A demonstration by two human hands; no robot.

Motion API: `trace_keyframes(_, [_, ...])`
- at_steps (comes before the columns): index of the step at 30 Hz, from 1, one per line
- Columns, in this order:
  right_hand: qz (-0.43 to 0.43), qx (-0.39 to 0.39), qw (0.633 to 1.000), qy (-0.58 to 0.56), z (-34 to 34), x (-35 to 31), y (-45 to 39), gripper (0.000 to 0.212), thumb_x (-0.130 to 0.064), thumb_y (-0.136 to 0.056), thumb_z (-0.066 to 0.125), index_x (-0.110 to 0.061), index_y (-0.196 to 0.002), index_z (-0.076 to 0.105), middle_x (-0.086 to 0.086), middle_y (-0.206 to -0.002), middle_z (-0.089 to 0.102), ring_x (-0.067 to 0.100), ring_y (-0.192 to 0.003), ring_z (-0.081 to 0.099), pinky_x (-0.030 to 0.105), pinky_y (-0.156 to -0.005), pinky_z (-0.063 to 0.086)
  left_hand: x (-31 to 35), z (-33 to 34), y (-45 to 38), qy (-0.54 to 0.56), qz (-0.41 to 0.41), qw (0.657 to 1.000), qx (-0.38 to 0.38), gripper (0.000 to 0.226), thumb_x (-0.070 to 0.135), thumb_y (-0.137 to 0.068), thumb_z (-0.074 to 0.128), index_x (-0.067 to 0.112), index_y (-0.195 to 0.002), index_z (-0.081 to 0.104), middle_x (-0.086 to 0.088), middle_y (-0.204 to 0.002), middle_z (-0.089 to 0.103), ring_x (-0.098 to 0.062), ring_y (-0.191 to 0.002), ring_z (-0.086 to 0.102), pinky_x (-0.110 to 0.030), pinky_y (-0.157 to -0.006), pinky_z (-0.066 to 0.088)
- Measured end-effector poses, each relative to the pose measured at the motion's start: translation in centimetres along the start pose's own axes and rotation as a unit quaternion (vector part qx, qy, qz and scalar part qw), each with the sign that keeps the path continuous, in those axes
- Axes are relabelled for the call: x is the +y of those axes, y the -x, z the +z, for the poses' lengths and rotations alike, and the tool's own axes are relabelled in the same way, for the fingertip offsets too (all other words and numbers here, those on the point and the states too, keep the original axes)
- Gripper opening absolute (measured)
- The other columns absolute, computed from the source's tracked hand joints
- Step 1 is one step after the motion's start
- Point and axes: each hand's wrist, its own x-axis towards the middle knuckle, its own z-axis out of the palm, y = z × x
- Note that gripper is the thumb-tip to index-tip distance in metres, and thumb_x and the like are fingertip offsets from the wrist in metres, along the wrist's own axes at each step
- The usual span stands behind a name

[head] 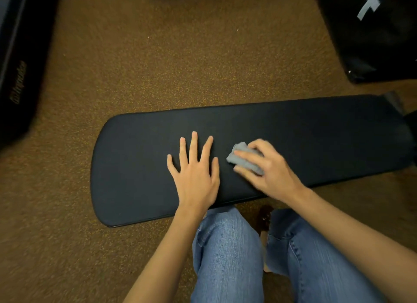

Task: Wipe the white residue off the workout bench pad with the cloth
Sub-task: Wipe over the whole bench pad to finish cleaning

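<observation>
The black workout bench pad [304,135] runs left to right across the middle of the view, above a brown speckled floor. My left hand [195,169] lies flat on the pad near its middle, fingers spread, holding nothing. Just to its right, my right hand [268,167] presses a bunched grey cloth [244,159] onto the pad, fingers curled over it. I can make out no white residue on the visible pad surface.
My knees in blue jeans [228,253] are just in front of the pad's near edge. A black padded box with a white X [370,32] stands at the back right. Dark equipment with lettering [18,77] fills the left edge.
</observation>
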Motion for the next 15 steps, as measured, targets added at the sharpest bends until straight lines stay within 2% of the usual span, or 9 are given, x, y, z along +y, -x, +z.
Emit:
trace_keyframes(2, [-0.036,-0.056,0.998,-0.022,-0.6,-0.8,1.0,0.043,-0.039,-0.09,0.066,-0.012,-0.124,0.066,0.005,-0.108,0.053,0.017,-0.094,0.05,0.025,-0.084,0.045,-0.1,0.4,0.1,-0.008,0.0,1.0,-0.001,0.054,0.047,-0.098,0.026,0.037,-0.151,0.028,0.002,-0.163,0.02,-0.025,-0.15,0.013,-0.059,-0.114,0.015])
trace_keyframes(4, [-0.091,-0.088,0.992,0.009,-1.6,-0.1,1.0,0.035,-0.036,-0.094,0.062,-0.017,-0.123,0.068,0.004,-0.108,0.055,0.016,-0.09,0.05,0.024,-0.083,0.045,-0.3,0.4,0.1,-0.008,0.001,1.0,0.002,0.053,0.048,-0.099,0.027,0.038,-0.151,0.028,0.003,-0.162,0.02,-0.024,-0.15,0.013,-0.058,-0.114,0.015])
trace_keyframes(6, [-0.131,-0.06,0.987,0.069,-2.2,1.8,0.2,0.027,-0.031,-0.095,0.062,-0.02,-0.118,0.071,0.006,-0.102,0.059,0.02,-0.081,0.053,0.03,-0.074,0.049,-0.5,0.3,0.2,-0.007,0.002,1.0,0.003,0.052,0.048,-0.099,0.028,0.039,-0.151,0.027,0.004,-0.163,0.019,-0.023,-0.151,0.012,-0.056,-0.115,0.015])
trace_keyframes(7, [-0.127,-0.029,0.987,0.099,-2.4,2.8,-0.4,0.024,-0.029,-0.095,0.063,-0.022,-0.115,0.072,0.007,-0.099,0.06,0.022,-0.077,0.054,0.034,-0.068,0.051,-0.5,0.3,0.2,-0.005,0.003,1.0,0.001,0.052,0.049,-0.099,0.028,0.04,-0.151,0.026,0.005,-0.163,0.018,-0.022,-0.151,0.01,-0.056,-0.115,0.014])
trace_keyframes(9, [-0.058,0.039,0.989,0.127,-2.5,4.0,-1.6,0.021,-0.03,-0.095,0.063,-0.024,-0.112,0.073,0.007,-0.095,0.061,0.024,-0.074,0.058,0.039,-0.059,0.053,-0.7,0.2,0.1,-0.004,0.004,1.0,-0.002,0.052,0.049,-0.1,0.027,0.042,-0.151,0.024,0.006,-0.163,0.017,-0.021,-0.151,0.009,-0.055,-0.116,0.013])
trace_keyframes(11, [0.011,0.085,0.99,0.11,-1.6,3.1,-1.6,0.021,-0.03,-0.093,0.063,-0.021,-0.109,0.074,0.006,-0.093,0.06,0.024,-0.072,0.061,0.04,-0.058,0.055,-0.6,0.2,0.1,-0.003,0.002,1.0,-0.001,0.052,0.049,-0.1,0.027,0.042,-0.151,0.025,0.006,-0.163,0.017,-0.021,-0.151,0.009,-0.055,-0.116,0.013])
trace_keyframes(13, [0.006,0.073,0.994,0.079,-0.3,1.1,-0.3,0.022,-0.028,-0.092,0.064,-0.017,-0.109,0.073,0.006,-0.092,0.059,0.023,-0.074,0.064,0.038,-0.064,0.056,-0.5,0.3,0.2,0.0,-0.001,1.0,0.0,0.052,0.049,-0.099,0.027,0.042,-0.151,0.026,0.006,-0.163,0.018,-0.021,-0.151,0.01,-0.055,-0.116,0.013])
trace_keyframes(15, [-0.04,0.018,0.997,0.058,0.0,-0.2,0.8,0.025,-0.028,-0.094,0.062,-0.014,-0.112,0.072,0.005,-0.094,0.059,0.019,-0.08,0.065,0.036,-0.067,0.057,-0.4,0.3,0.2,-0.003,-0.003,1.0,0.002,0.052,0.049,-0.099,0.027,0.042,-0.151,0.026,0.006,-0.163,0.018,-0.021,-0.151,0.01,-0.055,-0.116,0.013])
